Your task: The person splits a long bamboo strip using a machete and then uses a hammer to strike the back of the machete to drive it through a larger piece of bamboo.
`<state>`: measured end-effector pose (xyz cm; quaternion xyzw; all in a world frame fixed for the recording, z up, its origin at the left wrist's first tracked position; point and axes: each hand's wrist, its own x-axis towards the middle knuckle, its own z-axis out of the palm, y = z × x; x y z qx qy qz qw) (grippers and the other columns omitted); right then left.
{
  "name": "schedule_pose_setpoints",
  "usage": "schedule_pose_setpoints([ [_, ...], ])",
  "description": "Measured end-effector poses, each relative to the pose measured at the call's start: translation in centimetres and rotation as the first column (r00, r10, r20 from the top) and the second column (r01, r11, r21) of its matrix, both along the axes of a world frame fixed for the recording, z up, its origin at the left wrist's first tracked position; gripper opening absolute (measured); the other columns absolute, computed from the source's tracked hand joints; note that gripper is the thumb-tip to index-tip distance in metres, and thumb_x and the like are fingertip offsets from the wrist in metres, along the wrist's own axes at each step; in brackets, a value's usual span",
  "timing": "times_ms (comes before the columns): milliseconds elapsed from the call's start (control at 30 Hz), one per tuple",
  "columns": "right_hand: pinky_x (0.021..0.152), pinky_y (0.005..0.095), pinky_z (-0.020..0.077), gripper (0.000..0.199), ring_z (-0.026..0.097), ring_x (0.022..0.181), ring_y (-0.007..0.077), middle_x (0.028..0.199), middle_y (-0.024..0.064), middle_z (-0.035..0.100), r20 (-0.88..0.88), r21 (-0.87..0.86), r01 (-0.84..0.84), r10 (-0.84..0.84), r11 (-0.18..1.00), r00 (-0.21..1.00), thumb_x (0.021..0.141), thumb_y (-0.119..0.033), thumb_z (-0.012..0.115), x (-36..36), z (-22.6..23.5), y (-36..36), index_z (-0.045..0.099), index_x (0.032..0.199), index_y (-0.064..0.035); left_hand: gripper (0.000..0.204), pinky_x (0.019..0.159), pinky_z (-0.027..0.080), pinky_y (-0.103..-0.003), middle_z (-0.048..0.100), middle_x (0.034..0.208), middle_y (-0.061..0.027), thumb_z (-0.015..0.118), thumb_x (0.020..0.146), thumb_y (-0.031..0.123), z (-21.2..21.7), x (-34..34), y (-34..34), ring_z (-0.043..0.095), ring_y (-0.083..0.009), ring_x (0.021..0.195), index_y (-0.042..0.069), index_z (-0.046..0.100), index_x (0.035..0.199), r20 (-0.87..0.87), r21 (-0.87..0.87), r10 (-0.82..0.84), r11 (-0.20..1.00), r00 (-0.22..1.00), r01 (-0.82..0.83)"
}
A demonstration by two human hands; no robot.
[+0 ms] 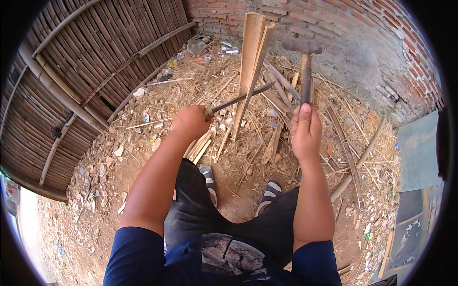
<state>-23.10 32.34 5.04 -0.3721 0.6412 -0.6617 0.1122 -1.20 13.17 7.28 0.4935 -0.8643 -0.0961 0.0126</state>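
My left hand [191, 120] is closed round the short wooden handle of a machete [230, 103]. Its dark blade crosses an upright length of bamboo [252, 52], and the tip sticks out on the right side. The bamboo is split from the top into two parts that spread apart, with the blade at the split. My right hand [307, 126] grips a hammer [306, 71] by the lower handle, thumb along it. The hammer stands head up to the right of the bamboo, apart from both blade and bamboo.
Split bamboo strips [353, 157] lie on the littered ground at right, with more strips [198, 148] near my left foot. A brick wall [343, 40] closes off the back. A bamboo slat wall [95, 57] rises at left. Grey-green panels [419, 148] lean at far right.
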Motion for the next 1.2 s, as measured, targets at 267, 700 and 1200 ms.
schedule_pose_setpoints([
  [267,0.071,0.0557,0.0481,0.045,0.064,0.08,0.0483,0.08,0.0254,0.066,-0.339,0.625,0.142,0.103,0.768,0.935,0.108,-0.043,0.04,-1.3,-5.3,-3.5,0.057,0.108,-0.0017,0.046,0.089,0.055,-0.049,0.072,0.102,-0.0218,0.071,0.089,0.045,0.1,-0.7,-0.4,0.069,-0.0399,0.098,0.002,0.069,0.107,0.006,-0.019,-0.037,0.999,0.999,0.037],
  [700,0.062,0.0348,0.0459,0.048,0.056,0.063,0.0164,0.069,0.0073,0.057,-0.09,0.032,0.014,-0.011,0.999,0.996,0.109,-0.046,0.04,-0.3,-1.8,-0.7,0.058,0.102,-0.0019,0.044,0.089,0.055,-0.048,0.072,0.099,-0.0205,0.071,0.089,0.045,-0.8,-0.4,-1.5,0.069,-0.038,0.099,0.005,0.069,0.108,0.006,-0.031,-0.043,0.999,0.999,0.043],
  [1200,0.066,0.0447,0.0457,0.051,0.059,0.066,0.032,0.07,0.0147,0.058,-0.115,0.248,0.008,0.021,0.969,0.993,0.108,-0.048,0.039,0.3,-2.4,-2.1,0.058,0.096,-0.0017,0.039,0.089,0.055,-0.048,0.073,0.101,-0.02,0.067,0.09,0.041,-0.7,-0.3,-1.3,0.069,-0.0375,0.1,0.006,0.071,0.106,0.013,-0.049,-0.026,0.998,1.0,0.026],
])
